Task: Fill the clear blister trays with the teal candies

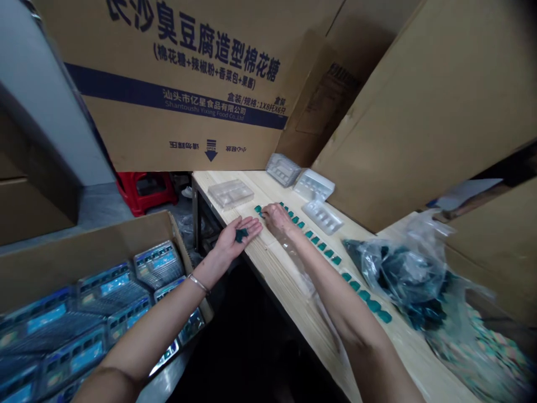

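My left hand [235, 236] is held palm up at the table's near edge, fingers spread, with small dark green pieces [240, 234] lying on the palm. My right hand [274, 216] rests palm down on the wooden table [289, 285], its fingers curled on a green piece [258, 210] at the far end of a long row of green pieces [335, 259]. That row runs diagonally along the table toward me on the right.
Clear plastic trays [230, 193] [314, 183] [322, 216] lie at the table's far end. A clear bag of dark green pieces [403, 274] sits at right. Big cardboard boxes [188, 78] wall in the back. A carton of packaged goods [96, 313] stands lower left, a red stool [146, 190] behind it.
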The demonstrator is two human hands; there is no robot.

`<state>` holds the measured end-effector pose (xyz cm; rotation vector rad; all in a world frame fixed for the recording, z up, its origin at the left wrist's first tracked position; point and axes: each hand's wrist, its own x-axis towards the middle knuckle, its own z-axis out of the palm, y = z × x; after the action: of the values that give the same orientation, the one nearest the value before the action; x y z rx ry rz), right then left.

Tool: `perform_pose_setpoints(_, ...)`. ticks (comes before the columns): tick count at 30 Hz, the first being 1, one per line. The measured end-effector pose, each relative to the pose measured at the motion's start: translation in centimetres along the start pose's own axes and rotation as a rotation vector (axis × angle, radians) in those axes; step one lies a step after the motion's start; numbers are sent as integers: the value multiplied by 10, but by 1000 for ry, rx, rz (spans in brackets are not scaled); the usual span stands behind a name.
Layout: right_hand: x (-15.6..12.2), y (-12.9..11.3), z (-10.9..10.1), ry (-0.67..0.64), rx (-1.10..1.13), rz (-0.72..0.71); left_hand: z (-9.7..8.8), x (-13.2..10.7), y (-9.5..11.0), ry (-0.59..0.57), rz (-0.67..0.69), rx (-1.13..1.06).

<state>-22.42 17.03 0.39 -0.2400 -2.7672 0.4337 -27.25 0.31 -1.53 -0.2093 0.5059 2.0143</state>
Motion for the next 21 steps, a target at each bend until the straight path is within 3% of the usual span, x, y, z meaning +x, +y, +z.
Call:
perform_pose_setpoints(3, -12, -16, -10, 85, 83, -44, 3, -4, 2, -15, 20, -35)
perform_pose_setpoints(10, -51, -72, -20, -31, 448, -162, 8, -8, -2, -41, -14, 19)
perform_pose_setpoints(17, -62, -61, -28, 7, 800, 202, 12, -19, -14, -100, -8, -1)
perform_pose_setpoints(21, -68, -60, -30, 26, 735, 148, 16, -22, -22, -83, -16, -31)
